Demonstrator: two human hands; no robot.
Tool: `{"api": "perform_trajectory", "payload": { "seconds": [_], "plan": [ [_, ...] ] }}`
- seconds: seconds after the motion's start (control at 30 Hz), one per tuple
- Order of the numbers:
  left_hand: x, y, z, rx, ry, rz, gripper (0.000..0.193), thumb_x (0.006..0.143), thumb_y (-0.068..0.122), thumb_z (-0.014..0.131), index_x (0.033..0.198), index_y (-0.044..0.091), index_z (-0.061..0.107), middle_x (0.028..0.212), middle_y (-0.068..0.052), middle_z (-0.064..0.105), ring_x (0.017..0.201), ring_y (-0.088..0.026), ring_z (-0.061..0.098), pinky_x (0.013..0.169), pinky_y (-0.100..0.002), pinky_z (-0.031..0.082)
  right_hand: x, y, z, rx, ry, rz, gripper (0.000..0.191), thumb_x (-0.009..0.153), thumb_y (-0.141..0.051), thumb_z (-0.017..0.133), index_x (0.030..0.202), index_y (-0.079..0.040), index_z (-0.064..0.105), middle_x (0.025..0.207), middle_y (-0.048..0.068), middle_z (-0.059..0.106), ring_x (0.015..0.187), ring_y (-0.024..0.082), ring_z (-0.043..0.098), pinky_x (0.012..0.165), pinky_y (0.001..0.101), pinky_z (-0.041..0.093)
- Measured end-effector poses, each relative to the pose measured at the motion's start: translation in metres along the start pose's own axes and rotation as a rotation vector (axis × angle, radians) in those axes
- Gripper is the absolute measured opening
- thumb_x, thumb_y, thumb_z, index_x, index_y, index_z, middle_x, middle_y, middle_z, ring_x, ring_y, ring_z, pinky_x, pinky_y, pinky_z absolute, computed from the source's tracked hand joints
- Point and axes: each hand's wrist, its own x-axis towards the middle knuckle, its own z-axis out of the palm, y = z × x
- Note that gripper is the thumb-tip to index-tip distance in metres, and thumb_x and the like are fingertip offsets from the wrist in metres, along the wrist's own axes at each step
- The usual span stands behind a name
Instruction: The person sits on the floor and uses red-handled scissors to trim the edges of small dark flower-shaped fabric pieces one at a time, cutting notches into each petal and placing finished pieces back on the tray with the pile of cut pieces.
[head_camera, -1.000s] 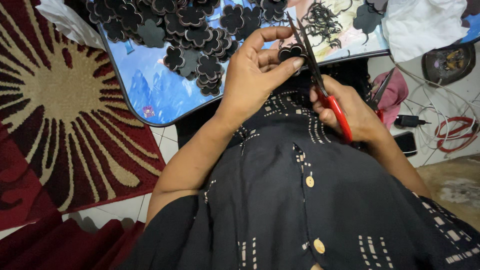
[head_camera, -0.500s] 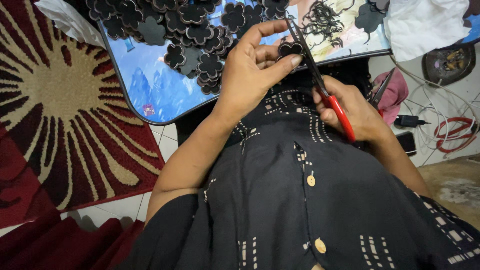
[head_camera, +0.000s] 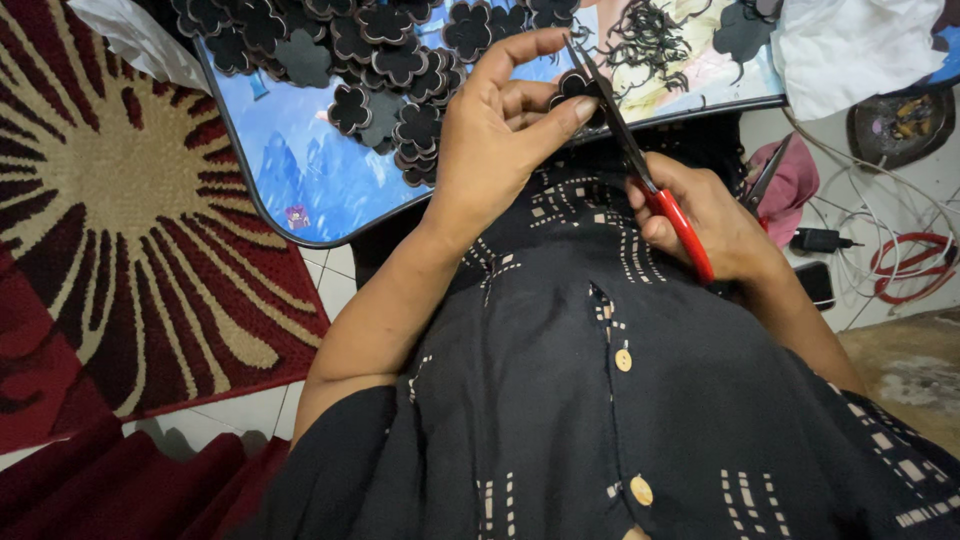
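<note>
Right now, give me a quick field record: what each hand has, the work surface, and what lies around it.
left hand: pinches a small black flower-shaped piece between thumb and fingers
right hand: grips red-handled scissors, blades raised at the piece
work surface: blue picture tray on the lap
on tray: pile of cut black flower shapes, thin black trimmings
left side: red and cream rug
right side: white cloth, cables and charger on the floor
</note>
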Motion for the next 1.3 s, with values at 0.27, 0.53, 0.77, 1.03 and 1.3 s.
{"api": "perform_trajectory", "payload": {
  "seconds": [0.27,0.53,0.77,1.03,1.3],
  "plan": [
    [0.002,-0.003,0.000,-0.054,-0.005,0.025,0.052,0.097,0.001,0.079,0.142,0.005,0.053,0.105,-0.010,0.077,0.094,-0.012,0.075,0.085,-0.024,0.061,0.001,0.001,0.000,-0.017,0.001,0.003,0.057,0.092,-0.063,0.061,0.099,-0.007,0.053,0.077,-0.001,0.054,0.072,0.009,0.050,0.064,0.0270,0.043],
    [0.002,-0.007,-0.002,-0.038,0.000,0.024,0.051,0.098,0.001,0.079,0.143,0.004,0.054,0.104,-0.010,0.077,0.094,-0.011,0.074,0.084,-0.024,0.060,0.002,0.000,0.000,-0.008,-0.002,0.000,0.052,0.094,-0.059,0.062,0.097,-0.007,0.053,0.078,-0.002,0.052,0.072,0.009,0.048,0.064,0.0262,0.042],
    [0.004,-0.011,-0.003,-0.029,0.005,0.040,0.049,0.100,0.002,0.078,0.143,0.004,0.054,0.104,-0.010,0.076,0.092,-0.011,0.074,0.083,-0.023,0.060,0.000,0.003,0.000,-0.016,-0.008,0.015,0.054,0.092,-0.060,0.062,0.099,-0.007,0.053,0.078,-0.001,0.053,0.072,0.009,0.048,0.064,0.0263,0.042],
    [0.003,-0.010,-0.002,-0.035,0.013,0.051,0.053,0.097,0.001,0.081,0.142,0.003,0.054,0.106,-0.010,0.075,0.095,-0.012,0.075,0.086,-0.025,0.062,0.002,0.001,-0.002,-0.040,-0.061,0.012,0.055,0.089,-0.053,0.060,0.116,-0.006,0.053,0.088,0.003,0.060,0.079,0.013,0.060,0.072,0.0291,0.050],
    [0.002,-0.009,0.001,-0.052,0.007,0.033,0.055,0.094,0.000,0.083,0.141,0.004,0.054,0.107,-0.011,0.076,0.095,-0.013,0.075,0.084,-0.025,0.063,0.005,-0.004,-0.001,-0.068,-0.062,0.031,0.079,0.086,-0.078,0.051,0.118,-0.005,0.055,0.085,0.003,0.061,0.078,0.015,0.060,0.071,0.0305,0.049]
  ]
}}
